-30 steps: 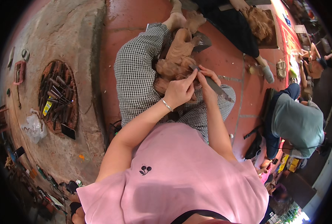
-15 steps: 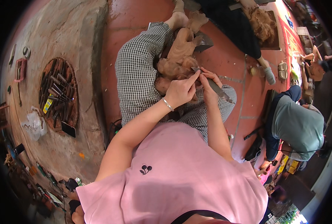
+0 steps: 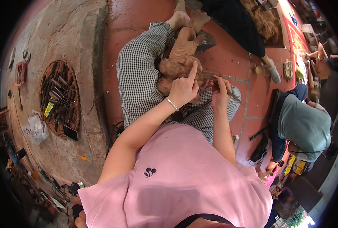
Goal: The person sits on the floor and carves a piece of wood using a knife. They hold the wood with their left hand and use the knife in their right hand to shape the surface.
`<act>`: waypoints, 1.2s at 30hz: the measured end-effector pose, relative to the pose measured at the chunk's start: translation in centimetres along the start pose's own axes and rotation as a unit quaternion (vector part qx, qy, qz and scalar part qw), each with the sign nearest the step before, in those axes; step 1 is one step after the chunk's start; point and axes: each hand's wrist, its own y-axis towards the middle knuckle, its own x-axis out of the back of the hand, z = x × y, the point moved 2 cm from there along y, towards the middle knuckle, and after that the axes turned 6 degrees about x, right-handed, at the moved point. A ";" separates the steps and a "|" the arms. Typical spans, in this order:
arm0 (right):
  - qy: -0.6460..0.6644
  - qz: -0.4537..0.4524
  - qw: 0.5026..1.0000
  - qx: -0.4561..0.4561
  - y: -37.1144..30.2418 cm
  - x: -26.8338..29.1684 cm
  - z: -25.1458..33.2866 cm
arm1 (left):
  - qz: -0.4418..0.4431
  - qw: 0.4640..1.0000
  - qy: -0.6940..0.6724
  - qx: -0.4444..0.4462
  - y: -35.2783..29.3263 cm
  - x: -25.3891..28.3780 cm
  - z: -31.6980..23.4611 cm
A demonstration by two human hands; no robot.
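Note:
A brown wooden carving with rounded, folded shapes lies between my legs in checked trousers. My left hand rests at its near end, index finger stretched out onto the wood and the other fingers curled. To the right of it, my right hand grips a thin, dark metal carving knife with the fingers closed round it. One end of the knife points at the carving's right side; the other sticks out past my hand over my right knee. The knife shows nearly edge-on.
On a stone ledge at left, a round basket holds several carving tools, with a phone at its edge. A plastic bag lies beside it. Another person's dark-clothed leg and a second carving are ahead right. A person in green sits right.
My right hand has drawn slightly back to the right and turned the knife from flat to nearly edge-on. My left index finger has left the blade and now points onto the wood.

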 end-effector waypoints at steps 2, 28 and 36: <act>0.001 -0.015 1.000 -0.004 -0.2 0.4 0.0 | 0.017 1.000 0.007 -0.009 0.0 0.1 -0.1; -0.251 0.079 0.965 -0.009 -0.9 -4.1 2.8 | -0.182 0.978 -0.066 -0.080 2.9 2.4 2.8; -0.272 0.190 0.943 0.009 -1.6 -7.1 3.8 | -0.139 0.972 -0.109 -0.152 -0.5 3.1 -1.0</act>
